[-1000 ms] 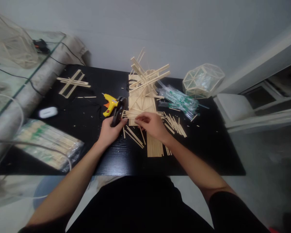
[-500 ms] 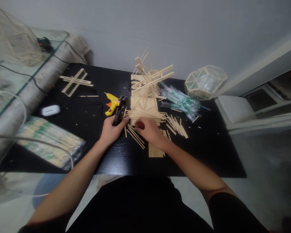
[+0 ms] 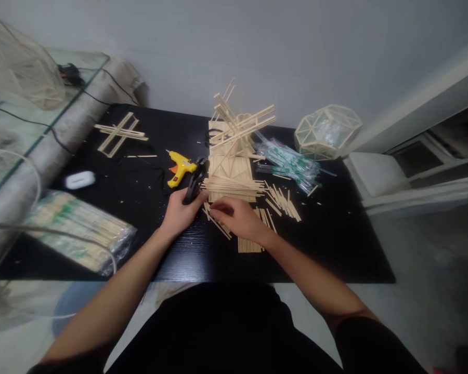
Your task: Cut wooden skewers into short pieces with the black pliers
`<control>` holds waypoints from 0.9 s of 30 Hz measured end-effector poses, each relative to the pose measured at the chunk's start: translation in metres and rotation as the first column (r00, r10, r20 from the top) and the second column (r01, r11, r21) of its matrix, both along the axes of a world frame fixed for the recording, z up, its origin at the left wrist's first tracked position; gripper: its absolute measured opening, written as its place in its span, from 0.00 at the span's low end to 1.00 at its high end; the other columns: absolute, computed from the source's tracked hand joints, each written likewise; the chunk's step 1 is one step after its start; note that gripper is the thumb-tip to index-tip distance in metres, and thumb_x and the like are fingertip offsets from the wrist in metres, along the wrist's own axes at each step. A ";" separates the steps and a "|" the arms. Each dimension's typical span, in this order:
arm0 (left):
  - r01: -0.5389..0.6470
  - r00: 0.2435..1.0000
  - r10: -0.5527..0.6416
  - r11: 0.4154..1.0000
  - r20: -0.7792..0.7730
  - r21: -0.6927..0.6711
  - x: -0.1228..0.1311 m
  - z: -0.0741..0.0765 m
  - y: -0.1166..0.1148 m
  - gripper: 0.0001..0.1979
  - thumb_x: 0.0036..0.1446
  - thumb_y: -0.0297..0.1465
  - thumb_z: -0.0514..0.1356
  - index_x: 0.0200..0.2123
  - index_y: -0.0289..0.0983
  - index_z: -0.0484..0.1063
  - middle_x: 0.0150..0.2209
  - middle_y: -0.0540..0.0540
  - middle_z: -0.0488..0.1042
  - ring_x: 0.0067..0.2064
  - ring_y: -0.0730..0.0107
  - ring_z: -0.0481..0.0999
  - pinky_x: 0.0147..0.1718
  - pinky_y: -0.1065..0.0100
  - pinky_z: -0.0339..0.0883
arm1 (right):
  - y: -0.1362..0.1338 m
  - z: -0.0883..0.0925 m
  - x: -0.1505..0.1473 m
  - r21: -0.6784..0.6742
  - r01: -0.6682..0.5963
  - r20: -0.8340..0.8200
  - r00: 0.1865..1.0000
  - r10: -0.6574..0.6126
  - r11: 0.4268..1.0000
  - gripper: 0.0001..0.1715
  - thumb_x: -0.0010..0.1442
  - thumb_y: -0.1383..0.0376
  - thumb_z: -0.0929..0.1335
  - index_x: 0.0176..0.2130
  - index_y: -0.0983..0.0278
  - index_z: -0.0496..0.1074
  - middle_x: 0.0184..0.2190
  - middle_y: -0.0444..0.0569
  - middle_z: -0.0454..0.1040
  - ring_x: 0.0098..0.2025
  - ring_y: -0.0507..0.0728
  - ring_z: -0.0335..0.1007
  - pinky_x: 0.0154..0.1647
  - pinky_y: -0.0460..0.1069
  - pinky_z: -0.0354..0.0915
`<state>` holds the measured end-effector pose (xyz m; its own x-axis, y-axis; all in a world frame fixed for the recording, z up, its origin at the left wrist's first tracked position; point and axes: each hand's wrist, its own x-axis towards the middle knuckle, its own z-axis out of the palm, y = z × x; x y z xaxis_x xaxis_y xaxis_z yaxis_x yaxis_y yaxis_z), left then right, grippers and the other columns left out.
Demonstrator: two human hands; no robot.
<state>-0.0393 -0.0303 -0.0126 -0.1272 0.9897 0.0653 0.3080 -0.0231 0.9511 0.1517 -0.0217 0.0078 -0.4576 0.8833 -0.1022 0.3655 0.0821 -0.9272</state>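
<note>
My left hand point(image 3: 179, 210) is wrapped round a black hand tool point(image 3: 195, 182), held upright; its exact kind is unclear. Close by on the right, my right hand point(image 3: 236, 215) has thumb and fingers pinched together over short wooden sticks point(image 3: 223, 228), and whatever lies between the fingertips is too small to make out. Just beyond both hands, a loose pile of longer wooden sticks point(image 3: 234, 187) lies across a flat mat of sticks point(image 3: 232, 163). A yellow hot glue gun point(image 3: 182, 167) rests left of the black tool.
A stick framework point(image 3: 242, 127) stands at the back. Crossed sticks point(image 3: 120, 132), a white case point(image 3: 80, 179) and bagged sticks point(image 3: 83, 228) are on the left. Plastic wrappers point(image 3: 292, 161), short cut sticks point(image 3: 283, 201) and a faceted stick frame point(image 3: 327, 132) sit on the right of the black table point(image 3: 323, 244).
My right hand has shifted slightly left and down, nearer to my left hand. The left hand still grips the black tool, and the whole view has slid a little.
</note>
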 end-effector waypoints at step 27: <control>0.031 0.886 -0.074 0.995 0.457 0.100 0.001 -0.003 0.002 0.23 0.56 0.54 0.58 0.34 0.38 0.70 0.19 0.53 0.66 0.18 0.74 0.59 0.18 0.69 0.53 | 0.007 -0.001 0.137 0.349 0.371 0.493 0.708 -0.505 0.861 0.03 0.58 0.70 0.73 0.34 0.63 0.79 0.32 0.50 0.83 0.34 0.60 0.80 0.44 0.55 0.73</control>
<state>-0.0381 -0.0279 -0.0155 -0.1122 0.9888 0.0983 -0.1673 -0.1163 0.9790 0.2890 -0.0151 0.0067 0.0647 0.9979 0.0014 0.8465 -0.0541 -0.5297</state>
